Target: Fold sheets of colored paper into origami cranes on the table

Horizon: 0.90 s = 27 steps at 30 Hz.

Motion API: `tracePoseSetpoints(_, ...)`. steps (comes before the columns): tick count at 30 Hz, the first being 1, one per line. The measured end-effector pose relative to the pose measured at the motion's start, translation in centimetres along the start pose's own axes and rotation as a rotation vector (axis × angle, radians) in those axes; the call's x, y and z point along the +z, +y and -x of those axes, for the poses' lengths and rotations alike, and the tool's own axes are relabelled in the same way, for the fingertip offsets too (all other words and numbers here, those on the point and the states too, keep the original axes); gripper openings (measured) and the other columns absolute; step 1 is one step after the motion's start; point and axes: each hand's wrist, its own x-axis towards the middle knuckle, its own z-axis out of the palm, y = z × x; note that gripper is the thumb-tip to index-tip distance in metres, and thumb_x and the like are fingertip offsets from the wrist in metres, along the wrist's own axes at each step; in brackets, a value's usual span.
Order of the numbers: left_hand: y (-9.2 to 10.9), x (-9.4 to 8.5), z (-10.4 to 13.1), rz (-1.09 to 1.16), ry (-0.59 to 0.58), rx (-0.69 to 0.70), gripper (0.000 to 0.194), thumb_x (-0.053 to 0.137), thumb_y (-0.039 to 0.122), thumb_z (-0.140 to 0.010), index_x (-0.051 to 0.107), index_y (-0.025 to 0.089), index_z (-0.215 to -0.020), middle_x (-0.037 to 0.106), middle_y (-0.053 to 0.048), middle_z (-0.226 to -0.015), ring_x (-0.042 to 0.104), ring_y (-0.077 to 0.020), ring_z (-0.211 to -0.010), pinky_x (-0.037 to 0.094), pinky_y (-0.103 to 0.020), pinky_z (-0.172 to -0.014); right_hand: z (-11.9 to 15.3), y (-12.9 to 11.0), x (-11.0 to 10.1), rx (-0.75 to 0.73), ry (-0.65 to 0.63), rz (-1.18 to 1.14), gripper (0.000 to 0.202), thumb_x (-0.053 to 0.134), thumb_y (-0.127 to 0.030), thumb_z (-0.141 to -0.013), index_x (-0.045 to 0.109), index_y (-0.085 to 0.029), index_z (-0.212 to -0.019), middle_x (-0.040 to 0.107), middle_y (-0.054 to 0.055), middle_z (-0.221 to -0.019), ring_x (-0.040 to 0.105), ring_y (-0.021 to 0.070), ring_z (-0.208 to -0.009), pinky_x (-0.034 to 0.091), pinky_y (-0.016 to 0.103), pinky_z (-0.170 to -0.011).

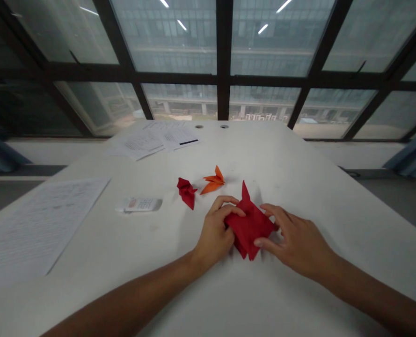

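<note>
Between my two hands is a folded red origami paper (pixel 250 227), with a narrow point rising at its far end and two pointed flaps toward me. My left hand (pixel 217 227) grips its left edge, fingers curled over and under the paper. On the other side my right hand (pixel 295 238) has its thumb on the lower right face and its fingers at the right corner, pinching it. Beyond my left hand lie a small red origami figure (pixel 186 192) and an orange origami figure (pixel 214 180).
A white bottle-like item with printed text (pixel 142 204) lies on the white table (pixel 292 159) to the left. One printed sheet (pixel 42 224) is at the near left, and several more papers (pixel 148 140) are spread at the back. Large dark-framed windows stand behind the table.
</note>
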Motion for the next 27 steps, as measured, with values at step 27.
tracePoseSetpoints(27,-1.8,-1.7,-1.3,0.734,-0.384,-0.458,0.051,0.068,0.012,-0.075,0.052,0.024,-0.121,0.061,0.002,-0.083,0.060,-0.0127,-0.069,0.041,-0.022,-0.062,-0.3,-0.2,2.0,-0.074,-0.101,-0.918,0.015,0.057,-0.035,-0.100,0.062,-0.022,-0.107,0.066,0.006,-0.108,0.065,0.0202,-0.098,0.053,0.035,-0.089)
